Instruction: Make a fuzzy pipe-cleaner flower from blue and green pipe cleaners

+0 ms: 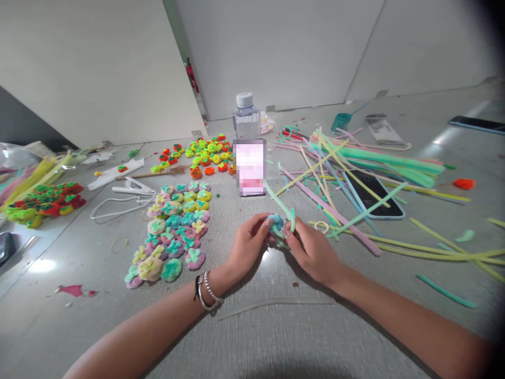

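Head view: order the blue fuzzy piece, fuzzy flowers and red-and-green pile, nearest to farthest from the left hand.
1. Blue fuzzy piece, pinched in the left hand.
2. Fuzzy flowers, left of it.
3. Red-and-green pile, near the left edge.

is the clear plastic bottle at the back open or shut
Shut: a round white cap covers the mouth of the clear plastic bottle; how tightly, I cannot tell.

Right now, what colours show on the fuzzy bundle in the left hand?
Fuzzy bundle: light blue and pale green; head view.
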The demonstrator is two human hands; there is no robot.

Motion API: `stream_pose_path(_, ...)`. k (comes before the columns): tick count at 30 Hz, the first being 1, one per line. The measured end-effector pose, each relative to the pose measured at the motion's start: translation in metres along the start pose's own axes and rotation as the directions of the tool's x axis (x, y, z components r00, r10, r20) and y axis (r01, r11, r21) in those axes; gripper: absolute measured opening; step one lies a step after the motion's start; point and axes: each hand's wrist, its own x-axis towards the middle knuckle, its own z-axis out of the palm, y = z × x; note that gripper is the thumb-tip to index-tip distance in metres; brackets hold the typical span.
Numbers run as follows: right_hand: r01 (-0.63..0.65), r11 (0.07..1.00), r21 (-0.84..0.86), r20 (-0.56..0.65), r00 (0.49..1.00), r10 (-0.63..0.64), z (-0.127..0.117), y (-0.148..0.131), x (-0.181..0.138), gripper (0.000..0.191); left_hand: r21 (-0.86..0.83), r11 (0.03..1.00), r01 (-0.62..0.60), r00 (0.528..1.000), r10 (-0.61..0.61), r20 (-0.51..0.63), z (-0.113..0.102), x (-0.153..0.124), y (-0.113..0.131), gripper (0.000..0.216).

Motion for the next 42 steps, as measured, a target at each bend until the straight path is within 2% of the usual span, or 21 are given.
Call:
stream_pose_path(3,-0.025,0.994,0.104,-0.017,0.999,0.027,-0.001,0.001,-0.001,0.014,0.053,0.999,-0.001,1.000,0.002,-0.005,-0.002,0.000,0.001,0.029)
stream_pose_path(6,0.026,0.987,0.158,-0.025,0.999,-0.022,0.000,0.004,-0.003,0.016,0.119,0.993,-0.019,0.999,0.013,0.051,-0.003,-0.001,0.004,0.036)
stream_pose_path(11,0.132,0.981,0.145,-0.145,0.983,-0.110,0.001,0.006,-0.002,0.015,0.165,0.983,-0.080,0.976,0.044,0.212,-0.004,-0.003,0.008,0.036)
stream_pose_path(16,0.215,0.967,0.133,-0.266,0.948,-0.174,0.000,0.006,0.001,0.013,0.168,0.982,-0.081,0.964,0.034,0.263,-0.005,-0.002,0.002,0.042)
stream_pose_path(21,0.195,0.971,0.135,-0.280,0.948,-0.152,0.000,0.008,0.002,0.013,0.182,0.980,-0.076,0.954,0.018,0.300,-0.006,-0.002,0.001,0.044)
stream_pose_path(27,0.216,0.957,0.193,-0.296,0.943,-0.153,0.002,0.010,0.001,0.013,0.172,0.979,-0.110,0.924,0.036,0.382,-0.006,-0.003,0.005,0.033)
stream_pose_path(32,0.243,0.943,0.228,-0.311,0.936,-0.166,0.002,0.010,0.000,0.013,0.182,0.977,-0.108,0.919,0.028,0.392,-0.004,-0.003,0.007,0.021)
stream_pose_path(36,0.183,0.953,0.242,-0.323,0.941,-0.099,0.001,0.007,0.000,0.012,0.154,0.986,-0.061,0.933,0.002,0.359,-0.004,-0.003,0.005,0.024)
stream_pose_path(42,0.140,0.901,0.411,-0.375,0.927,0.027,0.003,0.005,-0.002,0.009,0.103,0.994,-0.027,0.940,-0.009,0.340,-0.007,-0.002,0.001,0.027)
